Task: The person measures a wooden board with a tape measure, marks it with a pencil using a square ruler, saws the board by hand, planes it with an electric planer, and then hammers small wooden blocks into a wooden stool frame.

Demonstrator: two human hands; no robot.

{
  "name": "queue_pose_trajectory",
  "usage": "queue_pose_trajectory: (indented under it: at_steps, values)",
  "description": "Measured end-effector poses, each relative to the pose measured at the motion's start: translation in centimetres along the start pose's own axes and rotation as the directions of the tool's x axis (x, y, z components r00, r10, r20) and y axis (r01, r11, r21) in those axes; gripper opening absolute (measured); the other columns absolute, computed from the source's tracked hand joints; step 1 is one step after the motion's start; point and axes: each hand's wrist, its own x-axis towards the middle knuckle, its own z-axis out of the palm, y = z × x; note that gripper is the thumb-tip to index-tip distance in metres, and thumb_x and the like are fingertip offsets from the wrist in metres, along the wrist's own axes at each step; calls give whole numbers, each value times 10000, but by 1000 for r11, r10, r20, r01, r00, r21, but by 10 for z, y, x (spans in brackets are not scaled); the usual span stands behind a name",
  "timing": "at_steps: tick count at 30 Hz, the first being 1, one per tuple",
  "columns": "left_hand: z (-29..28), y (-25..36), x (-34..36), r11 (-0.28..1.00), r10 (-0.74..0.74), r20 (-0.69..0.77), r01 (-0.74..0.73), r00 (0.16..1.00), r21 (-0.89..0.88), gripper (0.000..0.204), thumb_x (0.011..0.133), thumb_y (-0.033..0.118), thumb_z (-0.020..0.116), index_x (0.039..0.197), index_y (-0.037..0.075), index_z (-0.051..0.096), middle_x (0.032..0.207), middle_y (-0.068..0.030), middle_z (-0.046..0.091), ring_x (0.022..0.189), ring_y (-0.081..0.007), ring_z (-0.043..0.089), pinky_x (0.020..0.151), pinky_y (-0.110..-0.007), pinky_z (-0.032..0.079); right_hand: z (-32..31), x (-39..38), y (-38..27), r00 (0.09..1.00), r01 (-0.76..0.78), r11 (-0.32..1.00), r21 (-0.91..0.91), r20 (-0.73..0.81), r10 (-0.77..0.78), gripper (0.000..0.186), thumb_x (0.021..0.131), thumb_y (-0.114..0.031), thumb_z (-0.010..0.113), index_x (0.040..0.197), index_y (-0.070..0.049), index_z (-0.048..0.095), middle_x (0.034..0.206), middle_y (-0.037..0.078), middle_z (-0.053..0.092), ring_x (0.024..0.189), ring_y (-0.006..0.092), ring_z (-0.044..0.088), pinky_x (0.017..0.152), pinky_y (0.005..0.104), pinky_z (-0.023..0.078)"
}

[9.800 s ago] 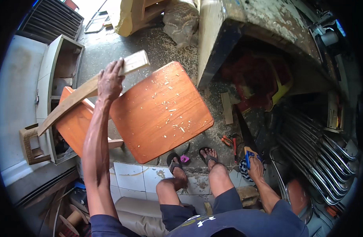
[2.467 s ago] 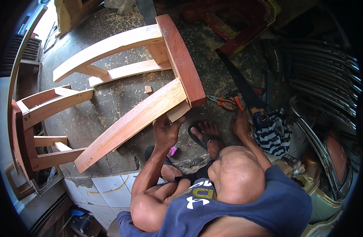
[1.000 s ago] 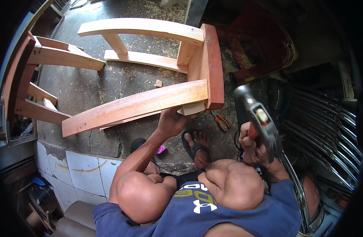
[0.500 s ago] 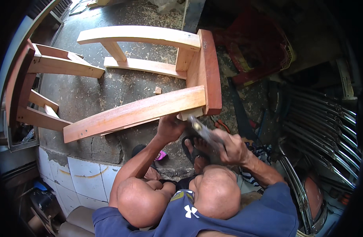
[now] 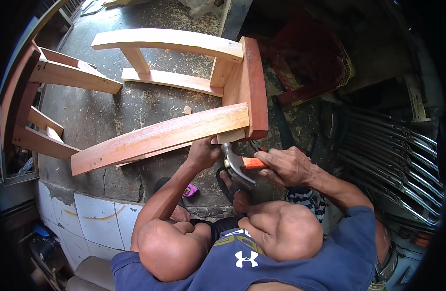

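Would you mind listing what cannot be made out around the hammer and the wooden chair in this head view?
- Whatever the hammer strikes: hidden by the left hand and the wooden chair leg.
- Hammer handle's far end: covered by the right hand.
- The chair seat's face: turned edge-on.
- The items in the dark corner at right: too dim to tell.

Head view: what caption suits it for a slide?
Left hand steadies a wooden chair frame while right hand holds a hammer.

Chair frame [image 5: 184, 131] lies on its side; hammer [image 5: 237, 162] sits right under its seat [image 5: 249, 87], another frame [image 5: 38, 97] off left, metal rods [image 5: 397, 160] right.
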Motion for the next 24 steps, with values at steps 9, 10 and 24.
queue_pose_trajectory:
  at_steps: [9,10,24]
  values:
    - [-4,0,2,998,54,20,-54,998,-44,596,739,14,624,1334,29,648,1296,-222,681,1265,-373,623,1093,-412,470,-59,46,-27,876,54,947,-317,471,108,309,923,-332,713,1192,-184,671,785,40,651,619,239,699,455,377,530]
    - [-4,2,2,998,9,54,-5,999,-63,621,720,4,595,1339,26,644,1300,-226,678,1268,-376,620,1095,-412,469,-59,49,-32,854,15,951,-308,499,148,305,924,-336,710,1185,-183,677,800,48,672,631,256,710,466,392,542]
    - [-5,11,7,995,-8,1,8,1000,-98,405,865,200,797,1241,70,720,1200,-165,737,1141,-314,689,1000,-393,512,-76,72,-42,713,-73,941,-332,642,282,259,915,-334,709,1129,-193,740,767,59,720,646,300,713,523,452,536]
